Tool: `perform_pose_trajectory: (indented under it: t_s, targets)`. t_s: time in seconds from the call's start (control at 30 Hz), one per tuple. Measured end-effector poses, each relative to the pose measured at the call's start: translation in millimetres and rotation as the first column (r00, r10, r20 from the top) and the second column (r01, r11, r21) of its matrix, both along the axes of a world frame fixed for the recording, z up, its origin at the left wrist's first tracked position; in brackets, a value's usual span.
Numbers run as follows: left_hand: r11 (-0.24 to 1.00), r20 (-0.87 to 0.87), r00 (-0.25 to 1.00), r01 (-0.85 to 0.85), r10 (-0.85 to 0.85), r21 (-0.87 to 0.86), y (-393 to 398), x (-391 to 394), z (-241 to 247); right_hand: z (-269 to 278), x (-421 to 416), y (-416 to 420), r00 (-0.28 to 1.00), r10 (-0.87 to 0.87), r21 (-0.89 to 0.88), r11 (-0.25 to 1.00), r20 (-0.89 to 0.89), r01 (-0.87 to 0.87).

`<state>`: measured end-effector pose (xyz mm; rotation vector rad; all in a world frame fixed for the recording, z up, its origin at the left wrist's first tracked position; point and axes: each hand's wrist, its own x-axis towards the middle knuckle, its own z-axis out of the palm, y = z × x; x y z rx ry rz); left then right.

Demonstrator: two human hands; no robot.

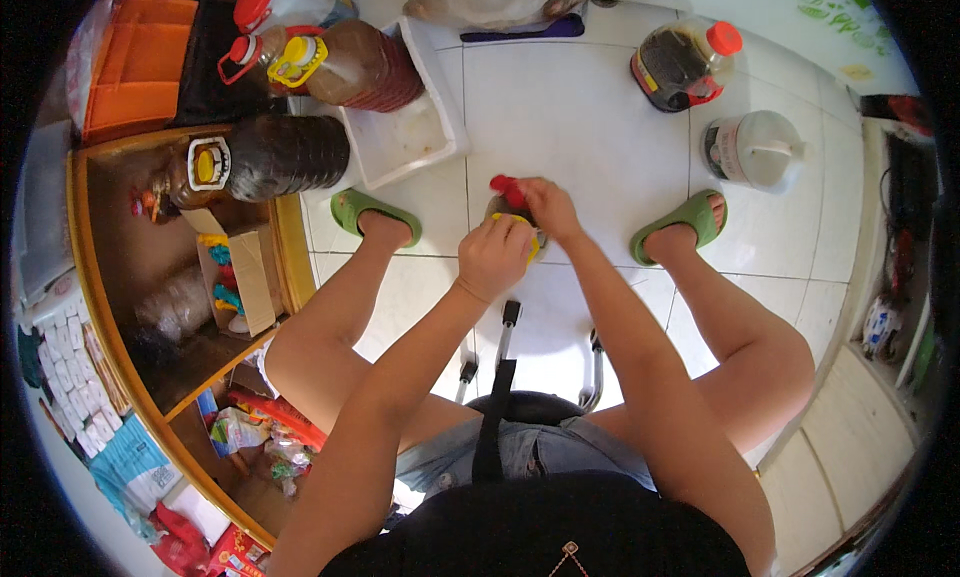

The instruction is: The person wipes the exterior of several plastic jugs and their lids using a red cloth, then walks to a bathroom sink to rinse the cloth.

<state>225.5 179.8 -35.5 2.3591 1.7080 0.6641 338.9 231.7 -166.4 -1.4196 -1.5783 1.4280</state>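
Between my green slippers, a bottle [498,205] with a yellow part near its top stands on the tiled floor, mostly covered by my hands. My left hand [495,253] is closed over its top, by the yellow part [535,248]. My right hand [553,208] holds a red cloth-like item [510,191] against the bottle's far side; whether it is a cloth cannot be told for sure. How far the left fingers wrap the bottle is hidden.
A white foam box [450,131] holds a large brown bottle [367,65]. A dark bottle [289,157] lies by the open wooden cabinet [292,239] at left. A dark sauce jug [667,63] and a white jug [752,151] stand at right.
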Motion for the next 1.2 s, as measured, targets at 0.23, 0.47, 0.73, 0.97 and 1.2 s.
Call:
perform_pose_trajectory:
  t_s: [0.23, 0.47, 0.73, 0.97, 1.2]
  targets:
    - [0.932, 0.344, 0.868, -0.356, 0.358, -0.071, -51, -7, 9, -38, 18, -7, 0.937, -0.350, -0.356, 0.875, -0.002, 0.326]
    - [0.430, 0.266, 0.350, -0.575, 0.898, -0.697, -103, 21, -61, 19, -9, -56, 0.834, -0.511, -0.206, 0.857, -0.208, 0.473]
    - [0.613, 0.556, 0.258, -0.333, 0.790, -0.716, -72, 12, -89, 42, -12, -18, 0.971, -0.239, -0.128, 0.963, -0.004, 0.237]
    - [0.710, 0.694, 0.151, -0.188, 0.704, -0.679, -72, -6, -84, 68, 12, -6, 0.887, -0.424, -0.470, 0.830, -0.184, 0.299]
    - [0.698, 0.453, 0.561, -0.364, 0.693, -0.617, -57, -13, -79, 61, -20, 21, 0.804, 0.587, -0.204, 0.779, -0.097, -0.593]
